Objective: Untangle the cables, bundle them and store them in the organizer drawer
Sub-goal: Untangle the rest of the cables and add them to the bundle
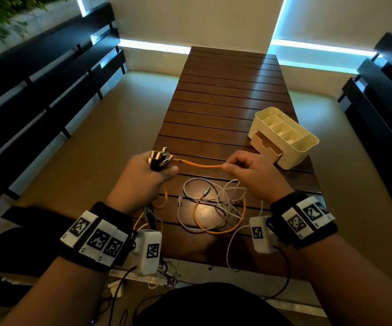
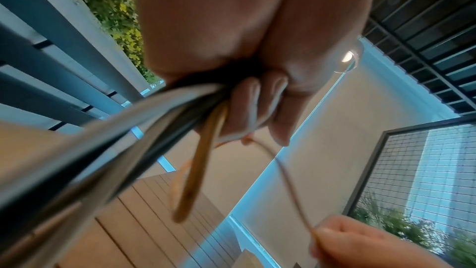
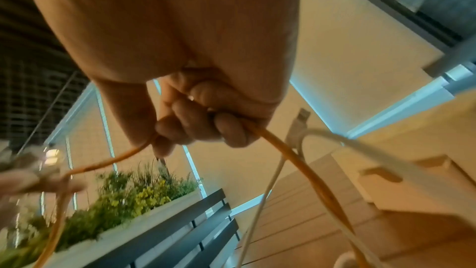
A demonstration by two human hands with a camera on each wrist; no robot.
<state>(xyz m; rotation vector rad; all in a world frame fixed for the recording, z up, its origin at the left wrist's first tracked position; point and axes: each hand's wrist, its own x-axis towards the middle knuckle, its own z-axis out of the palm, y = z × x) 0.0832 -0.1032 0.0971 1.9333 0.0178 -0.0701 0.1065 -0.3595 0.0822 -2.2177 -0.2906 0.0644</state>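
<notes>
On the slatted wooden table [image 1: 225, 90], the cream organizer [image 1: 284, 137] stands at right with its drawer [image 1: 266, 144] partly open, loose white and orange cables [image 1: 214, 208] lie tangled near the front edge, the left hand [image 1: 148, 175] clenches a cluster of connector ends [image 1: 159, 158], and the right hand [image 1: 251, 170] pinches the orange cable [image 1: 199, 165] stretched between both.

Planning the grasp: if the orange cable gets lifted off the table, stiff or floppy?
Probably floppy: the orange cable sags between the left hand and right hand. Its loops cross the white cables, so they would likely drag along.
</notes>
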